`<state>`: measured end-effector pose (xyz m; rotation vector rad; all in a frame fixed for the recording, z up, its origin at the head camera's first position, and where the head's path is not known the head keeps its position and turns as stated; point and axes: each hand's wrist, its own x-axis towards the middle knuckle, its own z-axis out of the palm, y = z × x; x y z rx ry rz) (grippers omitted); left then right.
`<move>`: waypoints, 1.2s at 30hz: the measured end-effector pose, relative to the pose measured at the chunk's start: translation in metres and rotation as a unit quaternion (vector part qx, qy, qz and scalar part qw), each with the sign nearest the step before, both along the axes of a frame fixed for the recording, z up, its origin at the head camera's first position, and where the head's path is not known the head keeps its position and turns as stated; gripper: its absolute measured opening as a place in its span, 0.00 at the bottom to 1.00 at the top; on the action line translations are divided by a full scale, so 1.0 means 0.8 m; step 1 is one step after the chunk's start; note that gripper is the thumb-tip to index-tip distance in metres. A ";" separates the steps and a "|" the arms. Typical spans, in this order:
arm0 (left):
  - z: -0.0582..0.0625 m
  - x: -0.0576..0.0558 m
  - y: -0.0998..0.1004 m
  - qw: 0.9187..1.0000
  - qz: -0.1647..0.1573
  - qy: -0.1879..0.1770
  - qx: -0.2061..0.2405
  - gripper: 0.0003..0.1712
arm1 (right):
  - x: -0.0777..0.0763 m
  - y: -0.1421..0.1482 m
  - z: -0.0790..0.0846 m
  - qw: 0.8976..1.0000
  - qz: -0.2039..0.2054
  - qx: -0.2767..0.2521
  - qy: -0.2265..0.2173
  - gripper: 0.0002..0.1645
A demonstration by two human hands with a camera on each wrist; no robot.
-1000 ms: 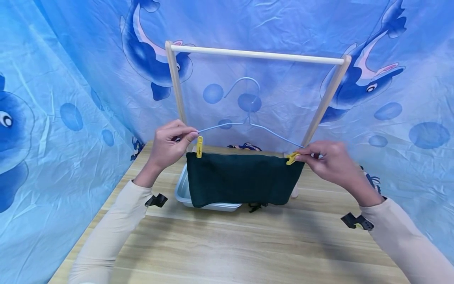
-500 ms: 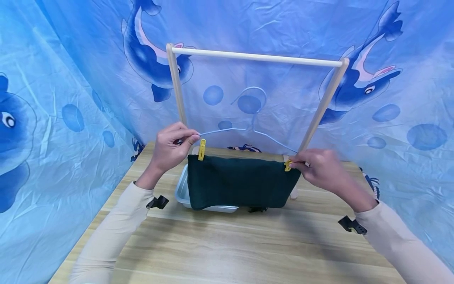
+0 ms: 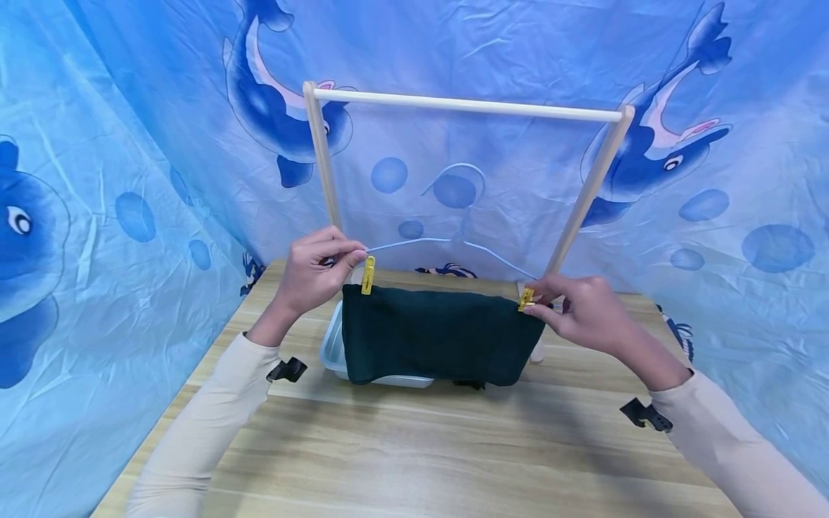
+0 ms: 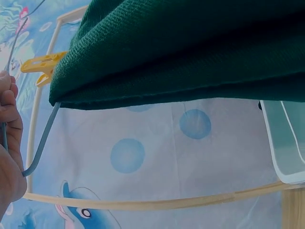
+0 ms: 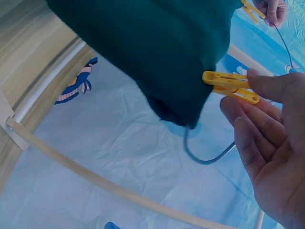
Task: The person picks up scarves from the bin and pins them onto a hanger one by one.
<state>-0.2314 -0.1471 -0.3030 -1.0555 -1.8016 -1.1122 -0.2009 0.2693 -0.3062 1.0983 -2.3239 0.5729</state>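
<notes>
A dark green cloth (image 3: pixel 440 334) hangs folded over the lower bar of a light blue wire hanger (image 3: pixel 414 241), its hook standing up unattached. My left hand (image 3: pixel 320 270) pinches the hanger's left end between thumb and fingers. Close beside that hand, a yellow clothespin (image 3: pixel 368 275) clips the cloth's top left corner. At the right corner my right hand (image 3: pixel 579 313) pinches a second clothespin (image 5: pixel 231 86), whose tips bite the cloth's edge in the right wrist view. Below this corner the hanger's bent end (image 5: pixel 205 160) curves out of the cloth toward my fingers.
A wooden rack with a white top rail (image 3: pixel 466 104) stands behind the hanger. Partly behind the cloth, a pale plastic tray (image 3: pixel 333 345) sits on the wooden table (image 3: pixel 401 446). Blue dolphin-print curtains (image 3: pixel 129 144) enclose the back and sides.
The hanger and cloth have sunk slightly, and the hanger's hook has shifted right. My right hand has moved a little left and down, and the right clothespin has turned more upright.
</notes>
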 end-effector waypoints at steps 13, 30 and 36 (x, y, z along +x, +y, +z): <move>-0.002 -0.006 -0.006 0.999 0.014 -0.027 -0.019 0.02 | 0.002 0.016 0.004 0.999 0.004 -0.039 0.021 0.26; -0.002 -0.009 -0.004 0.999 0.012 -0.033 -0.016 0.03 | -0.009 0.029 0.037 0.994 -0.045 -0.095 -0.014 0.15; -0.003 -0.011 -0.002 0.999 0.012 -0.034 -0.019 0.04 | -0.025 0.013 0.048 0.993 -0.023 -0.084 -0.073 0.16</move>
